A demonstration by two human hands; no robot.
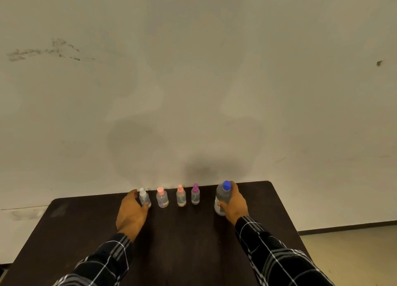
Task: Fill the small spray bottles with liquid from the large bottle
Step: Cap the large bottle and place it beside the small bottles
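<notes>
Several small clear spray bottles stand in a row near the far edge of the dark table. The leftmost has a white top, and my left hand grips it from the left. To its right stand a wider bottle with a pink cap, one with a pink sprayer and one with a purple sprayer. At the right end stands the large clear bottle with a blue cap. My right hand is wrapped round it from the right, and it stays upright on the table.
A pale wall rises directly behind the table's far edge. The floor shows beyond the table's right side. Both checked sleeves reach in from the near edge.
</notes>
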